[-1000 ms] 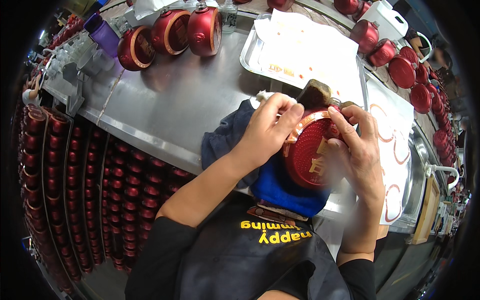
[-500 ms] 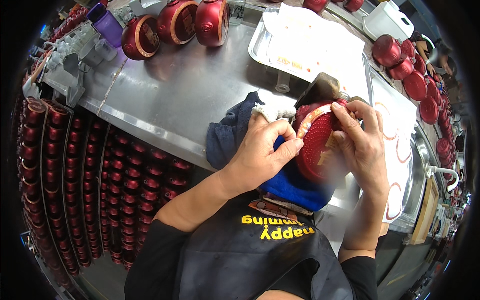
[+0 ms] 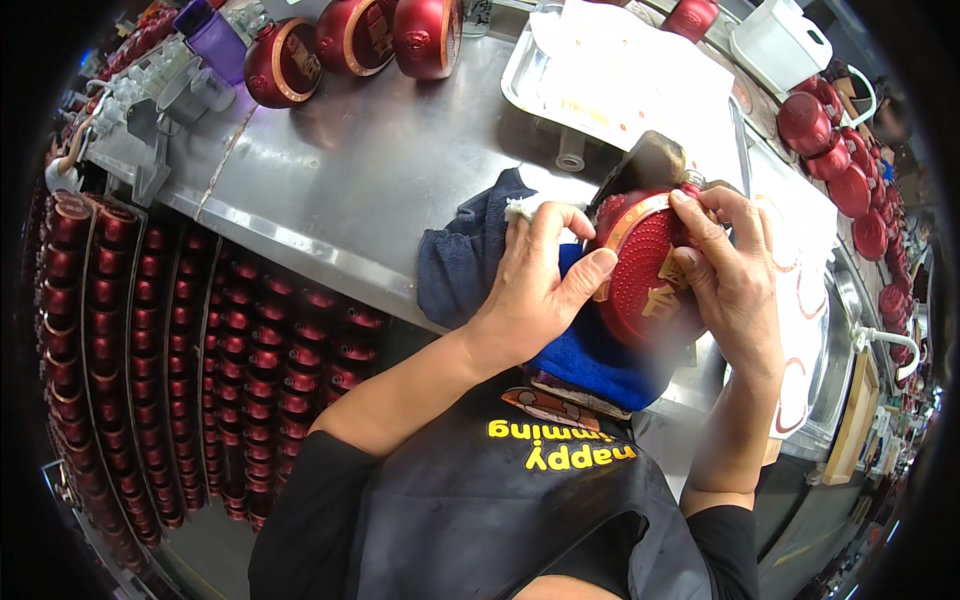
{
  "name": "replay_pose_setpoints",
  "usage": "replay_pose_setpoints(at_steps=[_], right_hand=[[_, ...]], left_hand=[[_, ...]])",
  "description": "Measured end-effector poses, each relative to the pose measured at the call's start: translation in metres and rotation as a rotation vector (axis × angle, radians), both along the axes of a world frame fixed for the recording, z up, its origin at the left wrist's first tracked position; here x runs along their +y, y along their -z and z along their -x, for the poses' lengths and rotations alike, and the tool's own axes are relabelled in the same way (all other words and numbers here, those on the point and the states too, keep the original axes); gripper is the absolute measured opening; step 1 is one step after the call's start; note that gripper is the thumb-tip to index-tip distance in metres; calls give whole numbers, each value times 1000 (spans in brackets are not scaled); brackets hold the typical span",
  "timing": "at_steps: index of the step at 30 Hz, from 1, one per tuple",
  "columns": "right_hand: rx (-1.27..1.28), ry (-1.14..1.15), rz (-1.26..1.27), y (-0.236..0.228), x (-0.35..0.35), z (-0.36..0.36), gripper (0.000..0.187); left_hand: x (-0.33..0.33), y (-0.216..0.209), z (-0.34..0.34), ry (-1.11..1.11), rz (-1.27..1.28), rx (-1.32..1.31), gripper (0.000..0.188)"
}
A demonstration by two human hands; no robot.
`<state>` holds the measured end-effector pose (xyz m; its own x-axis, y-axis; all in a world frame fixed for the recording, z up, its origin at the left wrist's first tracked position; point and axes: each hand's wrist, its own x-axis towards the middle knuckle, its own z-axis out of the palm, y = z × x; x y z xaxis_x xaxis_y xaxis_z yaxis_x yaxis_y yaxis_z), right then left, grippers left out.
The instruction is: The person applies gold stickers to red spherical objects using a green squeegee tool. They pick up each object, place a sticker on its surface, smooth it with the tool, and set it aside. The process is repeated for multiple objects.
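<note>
A round dark red lid-like piece (image 3: 645, 275) with a gold rim and a gold emblem is held between both hands above the steel table's front edge. My left hand (image 3: 535, 280) grips its left rim, thumb on the gold band, with a small white scrap under the fingers. My right hand (image 3: 735, 275) wraps its right side, fingers over the top. A dark blue cloth (image 3: 470, 255) lies under the hands, with a brighter blue cloth (image 3: 590, 355) beneath the piece.
A steel table (image 3: 380, 170) carries three similar red pieces (image 3: 350, 40) at the back left, a purple bottle (image 3: 210, 40) and a white-lined tray (image 3: 630, 80). More red pieces (image 3: 840, 160) stand at the right. Racks of several red cups (image 3: 150, 330) fill the lower left.
Both hands have turned the red piece so its patterned face shows more and carried it slightly left and up. The left thumb now lies across the gold rim.
</note>
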<state>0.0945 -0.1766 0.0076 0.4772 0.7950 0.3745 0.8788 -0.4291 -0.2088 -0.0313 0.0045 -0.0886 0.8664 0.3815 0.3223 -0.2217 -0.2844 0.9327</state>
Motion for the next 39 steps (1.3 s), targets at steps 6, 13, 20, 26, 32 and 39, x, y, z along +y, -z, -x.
replay_pose_setpoints(at_steps=[6, 13, 20, 26, 32, 39], right_hand=[[14, 0, -11, -2, 2, 1, 45], [-4, -1, 16, -4, 0, 1, 43], [-16, -9, -3, -2, 0, 1, 44], [33, -4, -12, -1, -1, 0, 47], [8, -8, 11, 0, 0, -1, 48], [-12, 14, 34, -1, -1, 1, 48]], left_hand=[[-5, 0, -8, 50, 200, -4, 37], [2, -1, -46, 154, 267, 74, 37], [1, -6, -50, 206, 349, 78, 34], [11, -3, -23, 362, 446, 42, 49], [8, 12, 8, 338, 210, 1, 77], [1, 12, 6, 293, 159, -6, 81]])
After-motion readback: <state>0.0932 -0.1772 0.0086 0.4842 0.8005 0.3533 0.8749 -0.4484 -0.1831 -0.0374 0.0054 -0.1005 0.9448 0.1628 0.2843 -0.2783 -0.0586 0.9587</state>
